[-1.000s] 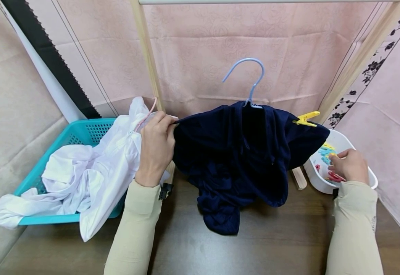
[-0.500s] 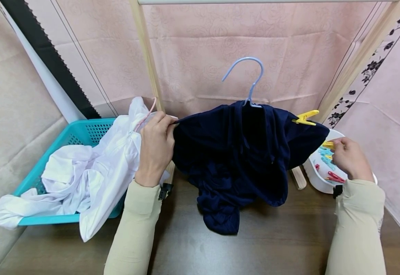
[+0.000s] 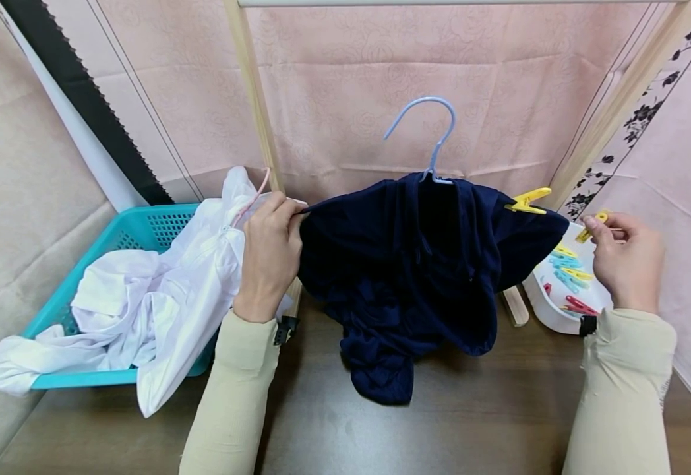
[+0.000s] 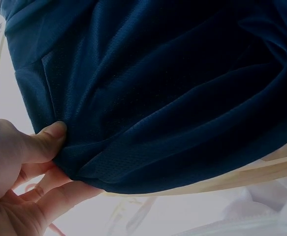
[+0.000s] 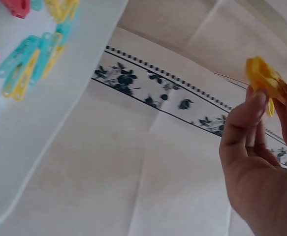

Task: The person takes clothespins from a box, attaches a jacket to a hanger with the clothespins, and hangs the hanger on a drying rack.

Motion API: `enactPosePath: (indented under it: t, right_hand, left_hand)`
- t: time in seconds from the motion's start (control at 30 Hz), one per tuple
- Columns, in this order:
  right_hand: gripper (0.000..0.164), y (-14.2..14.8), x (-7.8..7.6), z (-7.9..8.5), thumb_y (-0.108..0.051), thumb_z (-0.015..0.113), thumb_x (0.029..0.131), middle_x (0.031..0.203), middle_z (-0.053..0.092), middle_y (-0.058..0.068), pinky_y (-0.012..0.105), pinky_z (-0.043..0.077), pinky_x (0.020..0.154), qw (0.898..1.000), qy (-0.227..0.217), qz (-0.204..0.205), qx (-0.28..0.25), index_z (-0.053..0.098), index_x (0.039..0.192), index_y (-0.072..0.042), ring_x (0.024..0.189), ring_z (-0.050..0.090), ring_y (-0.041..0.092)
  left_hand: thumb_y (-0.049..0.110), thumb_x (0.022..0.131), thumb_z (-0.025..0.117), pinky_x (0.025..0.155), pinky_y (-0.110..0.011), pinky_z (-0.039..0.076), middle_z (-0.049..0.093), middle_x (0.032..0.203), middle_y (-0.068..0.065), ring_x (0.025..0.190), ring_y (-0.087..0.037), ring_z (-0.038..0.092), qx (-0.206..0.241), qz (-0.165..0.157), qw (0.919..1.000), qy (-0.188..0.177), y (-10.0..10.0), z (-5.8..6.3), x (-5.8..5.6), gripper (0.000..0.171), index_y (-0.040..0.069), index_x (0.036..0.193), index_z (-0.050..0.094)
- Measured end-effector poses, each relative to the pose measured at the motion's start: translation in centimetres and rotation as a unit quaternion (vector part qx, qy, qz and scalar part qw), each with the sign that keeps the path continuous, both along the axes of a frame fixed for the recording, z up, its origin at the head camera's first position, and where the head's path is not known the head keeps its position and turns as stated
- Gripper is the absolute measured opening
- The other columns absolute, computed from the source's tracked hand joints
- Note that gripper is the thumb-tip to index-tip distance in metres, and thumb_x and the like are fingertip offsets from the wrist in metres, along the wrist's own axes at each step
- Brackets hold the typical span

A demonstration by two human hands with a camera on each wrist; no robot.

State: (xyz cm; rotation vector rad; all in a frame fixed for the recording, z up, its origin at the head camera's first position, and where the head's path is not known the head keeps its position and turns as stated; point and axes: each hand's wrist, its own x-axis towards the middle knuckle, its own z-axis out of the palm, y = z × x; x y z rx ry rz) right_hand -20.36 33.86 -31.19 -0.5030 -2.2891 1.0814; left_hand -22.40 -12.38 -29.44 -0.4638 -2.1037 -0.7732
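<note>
A navy blue garment (image 3: 375, 244) hangs over a light blue hanger (image 3: 437, 148), whose hook sticks up free above it. My left hand (image 3: 271, 254) pinches the garment's left corner between thumb and fingers, as the left wrist view of the cloth (image 4: 148, 108) confirms. A yellow clothespin (image 3: 527, 200) is clipped near the garment's right end. Above the white tub my right hand (image 3: 630, 260) pinches a second yellow clothespin (image 3: 592, 226) between thumb and fingertips; the right wrist view has this clothespin (image 5: 265, 78) at its right side.
In the white tub (image 3: 550, 320) lie several yellow, blue and red clothespins (image 3: 568, 274). A turquoise basket (image 3: 93, 379) at left holds white clothing (image 3: 161, 297), with a pink hanger (image 3: 256, 198) by it. A wooden frame (image 3: 253, 86) with a pale crossbar stands behind on the brown table (image 3: 440, 429).
My right hand has risen out of the white tub, bringing up a yellow clothespin and moving slightly right. The left hand keeps its pinch on the garment in the same spot.
</note>
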Motion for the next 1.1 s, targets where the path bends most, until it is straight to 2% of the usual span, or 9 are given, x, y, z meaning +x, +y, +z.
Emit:
enactPosePath:
  t: [0.07,0.17,0.37,0.5,0.67,0.77,0.87,1.0,1.1]
  right_hand:
    - [0.034,-0.4,0.1,0.4,-0.028,0.065,0.091,0.07,0.051,-0.031,0.006,0.037,0.057,1.0,0.024,-0.002,0.007,0.062,0.124,-0.02,0.065,0.049,-0.011]
    - [0.048,-1.0,0.4,1.1,-0.022,0.069,0.087,0.079,0.051,-0.027,0.002,0.039,0.064,0.998,0.055,-0.001,0.0,0.055,0.133,-0.018,0.069,0.05,-0.012]
    - [0.032,-2.6,1.6,2.8,-0.019,0.073,0.084,0.077,0.055,-0.025,0.002,0.04,0.06,0.996,0.085,0.001,-0.007,0.067,0.115,-0.015,0.066,0.052,-0.01]
    - [0.03,-3.7,2.7,4.1,-0.012,0.074,0.081,0.077,0.059,-0.02,0.003,0.041,0.057,0.99,0.134,0.017,-0.044,0.067,0.111,-0.016,0.063,0.054,-0.007]
    - [0.036,-5.6,4.0,5.6,-0.001,0.076,0.076,0.085,0.063,-0.01,0.007,0.044,0.064,0.969,0.233,0.029,-0.073,0.067,0.109,-0.011,0.068,0.056,0.0]
    - [0.039,-6.9,4.9,6.5,0.001,0.078,0.075,0.089,0.063,-0.005,0.011,0.045,0.071,0.954,0.283,0.032,-0.095,0.065,0.11,-0.009,0.073,0.057,0.003]
    - [0.039,-8.3,5.8,7.2,0.003,0.077,0.074,0.089,0.063,-0.003,0.015,0.044,0.075,0.934,0.334,0.056,-0.114,0.065,0.11,-0.005,0.075,0.056,0.004]
    - [0.033,-10.2,6.8,7.7,0.005,0.077,0.074,0.091,0.06,-0.006,0.017,0.041,0.078,0.915,0.385,0.093,-0.081,0.066,0.106,0.001,0.073,0.053,0.003]
    - [0.03,-11.4,7.3,8.0,0.003,0.079,0.073,0.09,0.06,-0.009,0.017,0.039,0.077,0.906,0.411,0.095,-0.041,0.068,0.101,0.006,0.072,0.052,0.002]
  left_hand:
    - [0.01,0.092,0.063,0.067,-0.036,0.048,0.061,0.08,-0.007,0.08,-0.025,0.063,0.001,-0.001,1.0,0.0,0.0,0.0,0.0,0.013,0.002,0.092,0.073]
    - [0.01,0.092,0.063,0.067,-0.036,0.048,0.061,0.08,-0.007,0.08,-0.025,0.063,0.0,-0.001,1.0,-0.001,0.0,0.0,0.0,0.013,0.002,0.092,0.073]
    - [0.01,0.091,0.064,0.068,-0.037,0.048,0.061,0.08,-0.006,0.08,-0.025,0.064,0.0,0.001,1.0,-0.001,0.0,0.0,-0.1,0.011,0.003,0.091,0.073]
    - [0.009,0.091,0.064,0.069,-0.037,0.048,0.061,0.08,-0.005,0.081,-0.024,0.064,0.001,-0.001,1.0,-0.002,0.0,0.1,-0.1,0.01,0.003,0.091,0.073]
    - [0.008,0.091,0.064,0.07,-0.038,0.049,0.062,0.081,-0.006,0.082,-0.024,0.064,0.001,0.001,1.0,-0.004,0.0,0.1,-0.2,0.011,0.003,0.091,0.073]
    - [0.008,0.091,0.064,0.07,-0.038,0.048,0.062,0.081,-0.006,0.082,-0.024,0.064,0.001,0.002,1.0,-0.003,0.0,0.1,-0.2,0.01,0.003,0.091,0.073]
    - [0.009,0.091,0.064,0.071,-0.039,0.049,0.062,0.08,-0.005,0.082,-0.025,0.064,-0.001,0.004,1.0,-0.004,-0.1,0.1,-0.2,0.011,0.004,0.091,0.073]
    - [0.01,0.092,0.063,0.073,-0.039,0.049,0.062,0.081,-0.005,0.083,-0.024,0.064,-0.004,0.005,1.0,-0.005,-0.1,0.0,-0.1,0.012,0.004,0.092,0.073]
    - [0.01,0.092,0.063,0.072,-0.039,0.049,0.062,0.081,-0.005,0.083,-0.024,0.064,-0.002,0.004,1.0,-0.005,0.0,0.0,0.0,0.012,0.004,0.091,0.073]
